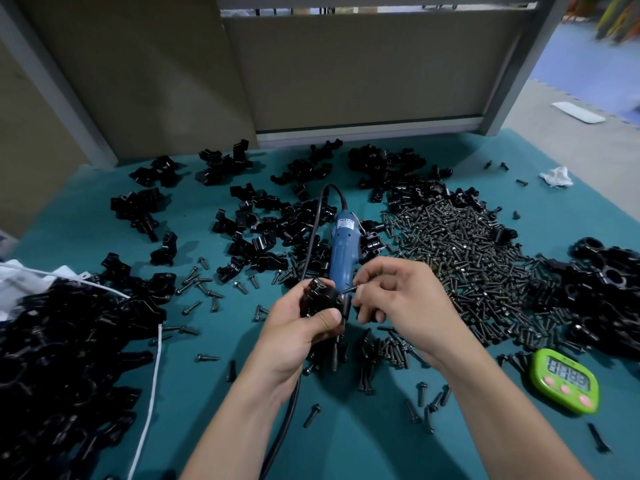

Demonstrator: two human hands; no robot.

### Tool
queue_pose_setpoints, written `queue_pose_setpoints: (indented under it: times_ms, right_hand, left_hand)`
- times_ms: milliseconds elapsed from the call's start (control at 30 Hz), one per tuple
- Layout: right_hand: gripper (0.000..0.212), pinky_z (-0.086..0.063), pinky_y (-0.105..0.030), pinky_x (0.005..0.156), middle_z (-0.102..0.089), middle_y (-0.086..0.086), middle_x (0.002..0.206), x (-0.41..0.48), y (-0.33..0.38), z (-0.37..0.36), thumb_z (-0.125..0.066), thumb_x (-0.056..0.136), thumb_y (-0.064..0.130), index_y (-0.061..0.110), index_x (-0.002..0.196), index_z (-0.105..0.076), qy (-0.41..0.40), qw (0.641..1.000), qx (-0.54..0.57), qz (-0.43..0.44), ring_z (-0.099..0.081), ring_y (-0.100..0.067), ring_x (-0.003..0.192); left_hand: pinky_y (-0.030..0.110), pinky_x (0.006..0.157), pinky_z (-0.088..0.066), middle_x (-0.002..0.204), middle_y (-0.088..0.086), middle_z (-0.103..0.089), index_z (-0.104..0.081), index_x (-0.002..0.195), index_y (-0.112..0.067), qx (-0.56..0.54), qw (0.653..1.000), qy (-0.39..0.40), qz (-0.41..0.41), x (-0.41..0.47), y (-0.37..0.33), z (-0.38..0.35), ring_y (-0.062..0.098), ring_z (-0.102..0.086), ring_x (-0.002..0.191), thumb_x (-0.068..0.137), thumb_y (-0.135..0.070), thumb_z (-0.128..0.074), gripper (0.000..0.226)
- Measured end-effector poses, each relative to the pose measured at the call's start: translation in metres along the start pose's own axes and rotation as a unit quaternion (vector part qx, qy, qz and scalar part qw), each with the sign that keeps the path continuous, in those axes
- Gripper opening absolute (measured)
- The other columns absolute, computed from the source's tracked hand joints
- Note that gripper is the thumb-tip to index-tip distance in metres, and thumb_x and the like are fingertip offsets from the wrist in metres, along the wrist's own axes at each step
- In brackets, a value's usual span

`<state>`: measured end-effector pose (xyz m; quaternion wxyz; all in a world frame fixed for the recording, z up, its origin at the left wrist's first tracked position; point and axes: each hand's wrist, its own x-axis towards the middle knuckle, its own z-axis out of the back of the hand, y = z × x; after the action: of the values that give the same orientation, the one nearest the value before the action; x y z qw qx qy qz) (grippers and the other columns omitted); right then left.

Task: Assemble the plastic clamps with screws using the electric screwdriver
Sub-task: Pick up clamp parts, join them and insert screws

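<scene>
My left hand grips a black plastic clamp above the middle of the teal table. My right hand pinches a dark screw by its head, with the tip pointing at a hole in the side of the clamp. The blue electric screwdriver lies on the table just behind both hands, its black cord looping back and then toward me. Neither hand touches it.
A big heap of loose screws spreads at the right. Black clamp parts lie scattered behind, with piles at the left and right edge. A green timer sits at the near right, a white rag far right.
</scene>
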<state>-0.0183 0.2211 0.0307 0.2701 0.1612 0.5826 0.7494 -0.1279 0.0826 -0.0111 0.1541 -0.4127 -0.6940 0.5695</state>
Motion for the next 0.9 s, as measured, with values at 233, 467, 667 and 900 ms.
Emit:
queue_pose_setpoints:
  times_ms: [233,467,667,900]
  right_hand:
    - [0.016,-0.055,-0.055,0.063,-0.075,0.0,0.066,0.001,0.0,-0.008,-0.072,0.086,0.014,0.029,0.084,-0.069,0.005,0.996,-0.092,-0.005,-0.066,-0.045,0.069]
    - [0.014,-0.049,-0.031,0.052,-0.073,0.002,0.061,0.004,0.002,-0.01,-0.07,0.089,0.013,0.021,0.077,-0.068,0.014,0.989,-0.148,-0.021,-0.067,-0.024,0.057]
    - [0.019,-0.057,-0.04,0.061,-0.071,-0.006,0.068,0.012,0.003,-0.02,-0.067,0.095,0.018,0.018,0.076,-0.065,-0.014,0.977,-0.213,-0.007,-0.066,-0.031,0.065]
    - [0.023,-0.055,-0.034,0.057,-0.068,0.002,0.064,0.018,0.002,-0.023,-0.072,0.092,0.016,0.023,0.072,-0.063,-0.022,0.977,-0.213,0.018,-0.065,-0.021,0.059]
  left_hand:
    - [0.03,0.081,-0.06,0.109,0.019,-0.074,-0.069,0.113,-0.013,0.009,1.0,0.014,-0.015,0.0,0.0,0.005,0.023,-0.07,0.09,0.089,0.012,-0.066,0.035]
    - [0.032,0.08,-0.06,0.102,0.013,-0.076,-0.075,0.102,-0.023,0.02,0.999,0.012,-0.028,0.002,0.004,0.008,0.023,-0.071,0.09,0.089,0.013,-0.067,0.039]
    - [0.028,0.074,-0.058,0.092,0.005,-0.076,-0.075,0.1,-0.023,0.043,0.998,0.002,-0.052,0.005,0.004,0.009,0.018,-0.071,0.084,0.087,0.016,-0.067,0.042]
    - [0.028,0.069,-0.059,0.091,0.009,-0.075,-0.074,0.101,-0.02,0.064,0.995,-0.038,-0.071,0.008,0.003,0.009,0.02,-0.071,0.08,0.083,0.018,-0.068,0.042]
